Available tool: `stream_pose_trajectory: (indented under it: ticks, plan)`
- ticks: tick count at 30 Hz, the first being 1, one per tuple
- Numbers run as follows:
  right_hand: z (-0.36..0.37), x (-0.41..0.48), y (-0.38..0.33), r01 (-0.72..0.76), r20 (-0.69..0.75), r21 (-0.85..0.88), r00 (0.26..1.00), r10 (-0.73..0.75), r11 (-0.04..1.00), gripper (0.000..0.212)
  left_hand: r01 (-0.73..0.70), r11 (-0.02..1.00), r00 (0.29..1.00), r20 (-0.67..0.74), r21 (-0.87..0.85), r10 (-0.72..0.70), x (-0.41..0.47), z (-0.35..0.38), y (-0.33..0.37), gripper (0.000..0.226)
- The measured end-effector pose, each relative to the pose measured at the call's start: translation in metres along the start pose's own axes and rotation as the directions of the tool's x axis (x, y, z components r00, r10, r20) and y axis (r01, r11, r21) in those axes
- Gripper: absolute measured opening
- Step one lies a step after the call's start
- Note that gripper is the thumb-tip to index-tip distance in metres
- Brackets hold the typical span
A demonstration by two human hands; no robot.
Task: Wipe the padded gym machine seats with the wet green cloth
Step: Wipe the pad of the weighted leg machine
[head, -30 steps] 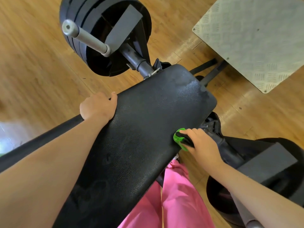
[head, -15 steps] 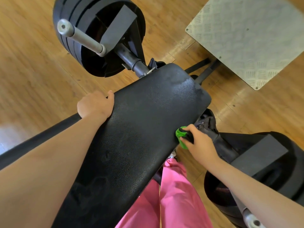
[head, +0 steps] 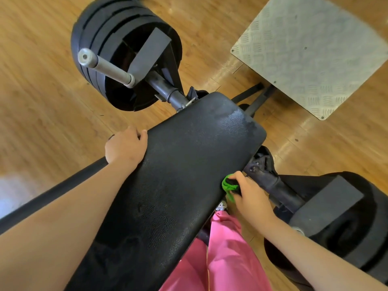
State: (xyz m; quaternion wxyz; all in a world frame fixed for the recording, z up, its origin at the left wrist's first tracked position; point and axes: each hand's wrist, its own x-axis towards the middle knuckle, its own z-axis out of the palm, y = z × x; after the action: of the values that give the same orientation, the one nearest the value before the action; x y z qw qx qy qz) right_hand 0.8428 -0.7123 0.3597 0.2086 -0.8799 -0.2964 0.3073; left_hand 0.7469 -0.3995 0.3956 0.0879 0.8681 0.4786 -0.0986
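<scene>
The right hand (head: 251,194) pinches the bunched wet green cloth (head: 229,185) against the right edge of the long black padded seat (head: 180,175), whose unwiped length runs far-right to near-left.

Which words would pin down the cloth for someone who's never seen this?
Find the long black padded seat running diagonally through the middle. On its right edge, the right hand grips a bunched green cloth. It is the only bright green thing among black machine parts.
</scene>
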Motion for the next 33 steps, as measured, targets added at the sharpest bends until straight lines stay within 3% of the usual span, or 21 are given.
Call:
stream_pose_trajectory:
  ticks: [3, 5, 9, 13, 16, 21, 28, 33]
  plan:
    - [-0.006, 0.021, 0.014, -0.027, -0.002, -0.016, 1.000, 0.027, 0.999, 0.028, -0.149, 0.986, 0.989, -0.030, -0.079, 0.148, -0.004, -0.002, 0.000, 0.024]
    - [-0.009, 0.035, 0.026, -0.040, -0.014, -0.016, 0.999, 0.040, 0.999, 0.029, -0.236, 0.970, 0.971, -0.035, -0.060, 0.235, -0.004, -0.001, 0.002, 0.025]
    - [-0.013, 0.060, 0.048, -0.093, -0.050, 0.008, 0.994, 0.093, 0.996, 0.029, -0.291, 0.957, 0.956, -0.031, -0.007, 0.290, 0.007, 0.003, 0.010, 0.028]
    - [-0.023, 0.090, 0.072, -0.118, -0.075, 0.033, 0.990, 0.121, 0.992, 0.027, -0.320, 0.946, 0.946, 0.059, 0.042, 0.317, 0.030, 0.008, 0.032, 0.033]
    - [-0.027, 0.108, 0.084, -0.152, -0.062, 0.020, 0.986, 0.153, 0.988, 0.024, -0.293, 0.953, 0.949, 0.146, 0.079, 0.280, 0.041, 0.011, 0.045, 0.036]
    - [-0.040, 0.143, 0.108, -0.196, -0.080, 0.016, 0.977, 0.197, 0.980, 0.024, -0.161, 0.985, 0.929, 0.327, -0.061, 0.172, 0.069, 0.030, 0.067, 0.048]
    - [-0.061, 0.180, 0.129, -0.264, -0.082, 0.003, 0.961, 0.263, 0.965, 0.021, -0.133, 0.990, 0.943, 0.311, 0.036, 0.115, 0.077, 0.043, 0.070, 0.064]
    - [-0.062, 0.152, 0.107, -0.032, 0.004, -0.103, 0.999, 0.033, 0.994, 0.029, -0.134, 0.991, 0.951, 0.282, 0.014, 0.125, 0.070, 0.035, 0.078, 0.057]
